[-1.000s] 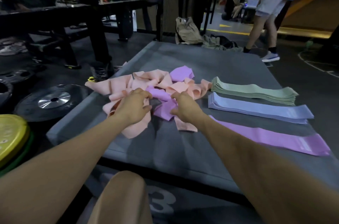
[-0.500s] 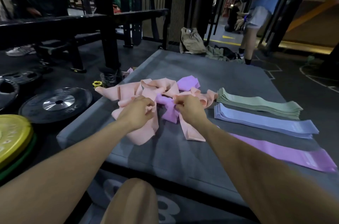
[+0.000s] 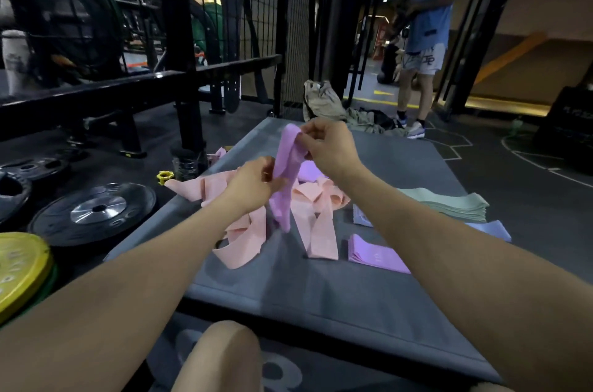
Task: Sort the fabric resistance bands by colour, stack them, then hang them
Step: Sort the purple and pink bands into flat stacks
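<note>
A purple band [image 3: 284, 180] hangs in the air above the grey mat [image 3: 321, 289]. My right hand [image 3: 330, 144] pinches its top end, and my left hand [image 3: 253, 181] grips it lower down. Under them lies a loose heap of pink bands [image 3: 247, 231] with another purple band [image 3: 309, 172] partly hidden among them. To the right lie sorted stacks: green bands [image 3: 449, 204] farthest, blue bands [image 3: 491, 228] in the middle, purple bands [image 3: 375, 255] nearest. My right forearm covers much of the blue and purple stacks.
Black weight plates [image 3: 96, 210] and a yellow plate [image 3: 19, 266] lie on the floor left of the mat. A black rack frame [image 3: 179, 77] and mesh fence stand behind. A beige bag [image 3: 321, 99] sits past the mat's far edge; a person [image 3: 420, 48] stands beyond.
Both hands have lifted a purple band up out of the pink heap; the right hand rose highest, and the band now hangs stretched between them. The camera tilted upward.
</note>
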`<state>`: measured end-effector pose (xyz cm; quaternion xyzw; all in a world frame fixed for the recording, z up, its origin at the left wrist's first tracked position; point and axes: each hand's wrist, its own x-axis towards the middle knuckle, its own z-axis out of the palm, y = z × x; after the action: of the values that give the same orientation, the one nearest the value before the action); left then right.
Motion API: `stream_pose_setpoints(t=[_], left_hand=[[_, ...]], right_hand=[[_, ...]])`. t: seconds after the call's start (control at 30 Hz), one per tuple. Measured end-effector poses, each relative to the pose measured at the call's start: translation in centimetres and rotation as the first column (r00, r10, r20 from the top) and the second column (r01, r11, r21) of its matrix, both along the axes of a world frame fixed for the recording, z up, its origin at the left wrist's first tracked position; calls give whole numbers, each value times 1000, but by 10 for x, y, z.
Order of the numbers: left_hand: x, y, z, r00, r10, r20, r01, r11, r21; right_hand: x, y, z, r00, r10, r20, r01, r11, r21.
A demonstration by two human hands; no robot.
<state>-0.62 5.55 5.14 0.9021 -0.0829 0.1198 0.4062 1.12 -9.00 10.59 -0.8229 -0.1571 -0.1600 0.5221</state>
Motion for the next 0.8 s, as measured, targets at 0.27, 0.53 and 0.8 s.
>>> stream_pose_setpoints(t=[0.27,0.53,0.8], left_hand=[[-14,-3,16,1000,-4,23,7,985,-171],[-32,-13,29,998,-47,-50,10,823,-568],[-43,-17,14,992,-23,-124,-69,728,-682]], right_hand=[[-16,-30,20,999,-53,3,50,968,245],[-35,-50,-1,995,-13,-101,40,963,266],[-46,-71,-27,980,-40,-194,61,993,106]])
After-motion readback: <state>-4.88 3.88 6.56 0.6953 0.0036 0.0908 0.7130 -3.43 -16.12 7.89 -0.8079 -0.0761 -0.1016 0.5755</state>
